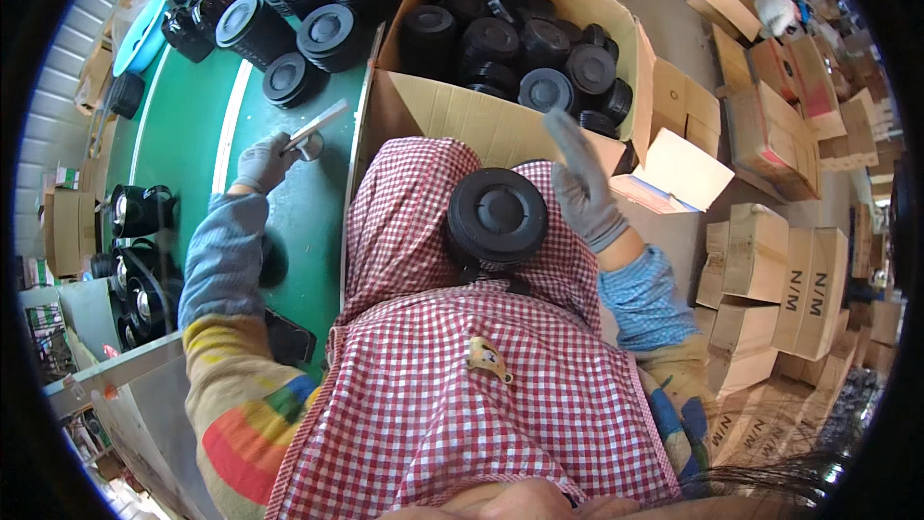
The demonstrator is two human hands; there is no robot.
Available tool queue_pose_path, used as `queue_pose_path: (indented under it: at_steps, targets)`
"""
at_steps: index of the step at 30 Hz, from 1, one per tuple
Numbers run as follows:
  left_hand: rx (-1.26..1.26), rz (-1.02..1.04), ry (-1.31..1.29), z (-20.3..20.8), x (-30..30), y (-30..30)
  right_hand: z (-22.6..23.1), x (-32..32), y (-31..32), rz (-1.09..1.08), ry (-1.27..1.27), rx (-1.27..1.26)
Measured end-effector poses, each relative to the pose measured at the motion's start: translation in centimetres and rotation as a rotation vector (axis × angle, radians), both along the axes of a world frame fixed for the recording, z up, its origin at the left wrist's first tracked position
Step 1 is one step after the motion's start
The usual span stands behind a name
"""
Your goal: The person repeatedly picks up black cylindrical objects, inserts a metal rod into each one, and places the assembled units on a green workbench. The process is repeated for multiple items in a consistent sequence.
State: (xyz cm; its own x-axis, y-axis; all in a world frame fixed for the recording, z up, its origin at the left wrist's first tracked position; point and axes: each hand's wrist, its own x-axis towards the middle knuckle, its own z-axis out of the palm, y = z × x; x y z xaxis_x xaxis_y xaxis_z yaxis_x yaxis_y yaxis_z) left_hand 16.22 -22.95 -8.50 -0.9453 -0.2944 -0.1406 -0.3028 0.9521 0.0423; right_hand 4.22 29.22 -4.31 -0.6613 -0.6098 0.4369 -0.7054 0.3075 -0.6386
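A stack of round black lids (498, 215) stands upright in my lap, between my thighs on the checked apron. My left hand (262, 164), in a grey glove, is over the green table at the left, its fingers closed on a pale flat strip (320, 121). Just beside the fingers is a small round shiny piece (310, 145); whether it belongs to the strip I cannot tell. To the right of the lap stack, my right hand (587, 195), also gloved, is raised and holds nothing. Its fingers are stretched out toward the carton.
Ahead of my knees stands an open carton (433, 101) with several black lid stacks in it. More stacks (329, 37) stand on the green table (183, 149), near a light-blue basin (141, 36). Brown cardboard boxes (756, 250) are piled at the right.
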Motion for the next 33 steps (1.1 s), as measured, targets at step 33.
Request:
queue_pose_path:
  at_steps: [33]
  targets:
    - [0.713,-0.806,-0.265,11.0,-8.0,26.4,6.4,-4.5,-1.8,0.585,0.009,0.874]
